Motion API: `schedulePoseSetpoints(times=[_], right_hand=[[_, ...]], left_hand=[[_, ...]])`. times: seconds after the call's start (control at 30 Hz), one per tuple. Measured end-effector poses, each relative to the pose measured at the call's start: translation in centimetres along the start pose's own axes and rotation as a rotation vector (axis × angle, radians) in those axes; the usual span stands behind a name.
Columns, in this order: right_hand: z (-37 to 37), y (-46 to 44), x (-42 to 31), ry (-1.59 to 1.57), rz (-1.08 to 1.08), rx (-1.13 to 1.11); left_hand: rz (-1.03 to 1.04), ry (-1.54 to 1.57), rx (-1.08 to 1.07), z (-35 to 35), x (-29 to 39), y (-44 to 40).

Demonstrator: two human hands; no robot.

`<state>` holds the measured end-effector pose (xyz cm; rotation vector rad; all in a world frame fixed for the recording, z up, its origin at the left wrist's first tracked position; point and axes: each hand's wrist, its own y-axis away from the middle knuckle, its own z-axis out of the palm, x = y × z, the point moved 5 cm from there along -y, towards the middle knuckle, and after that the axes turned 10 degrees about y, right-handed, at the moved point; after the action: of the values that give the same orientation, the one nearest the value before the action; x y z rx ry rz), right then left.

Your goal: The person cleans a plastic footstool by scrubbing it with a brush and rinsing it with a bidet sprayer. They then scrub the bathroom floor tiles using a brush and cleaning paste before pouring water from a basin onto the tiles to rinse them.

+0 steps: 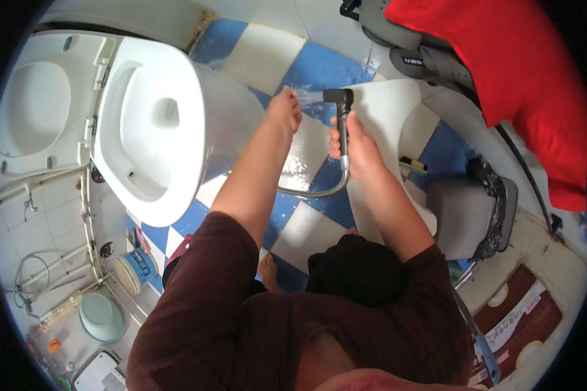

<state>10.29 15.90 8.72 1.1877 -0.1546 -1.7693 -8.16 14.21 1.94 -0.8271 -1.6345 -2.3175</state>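
My right hand (362,150) is wrapped round the black handle of a spray head (344,114), its nozzle facing left. Water (310,98) comes out of the nozzle and reaches my left hand (284,109), which is held up in front of it with the fingers curled. Whether anything lies inside those fingers is hidden. A grey metal hose (319,193) runs from the bottom of the handle and curves off to the left. Close by on the left stands a white toilet (195,124) with its lid and seat raised.
Wet blue and white tiles (306,228) cover the floor. A curved white piece (388,107) stands behind my right hand, near a brush (413,165). To the right are a grey bin (466,215) and red cloth (502,52). A bucket (137,268) and basin (102,317) sit at lower left.
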Motion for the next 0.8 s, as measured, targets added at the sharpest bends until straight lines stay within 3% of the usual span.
schedulePoseSetpoints(times=[0.17, 0.23, 0.37, 0.47, 0.57, 0.8], right_hand=[[-0.1, -5.6, -1.9, -0.172, 0.051, 0.052], [1.0, -8.0, -2.1, -0.212, 0.091, 0.064], [3.5, -12.2, -1.6, -0.291, 0.068, 0.066], [5.4, -14.0, -1.6, -0.312, 0.061, 0.037], [7.0, -15.0, -1.7, -0.319, 0.052, 0.032], [9.2, -18.7, -3.1, -0.371, 0.0, 0.027]], left_hand=[[0.502, -0.612, -0.236, 0.0, 1.4, 7.5], [0.696, -0.991, -0.42, 0.6, 2.8, 12.7], [1.068, -1.67, -0.395, 1.8, 5.8, 21.6], [1.244, -1.971, -0.433, 2.1, 8.3, 25.2], [1.288, -2.162, -0.418, 1.2, 10.8, 25.2], [1.228, -1.985, -0.593, 0.4, 12.0, 24.2]])
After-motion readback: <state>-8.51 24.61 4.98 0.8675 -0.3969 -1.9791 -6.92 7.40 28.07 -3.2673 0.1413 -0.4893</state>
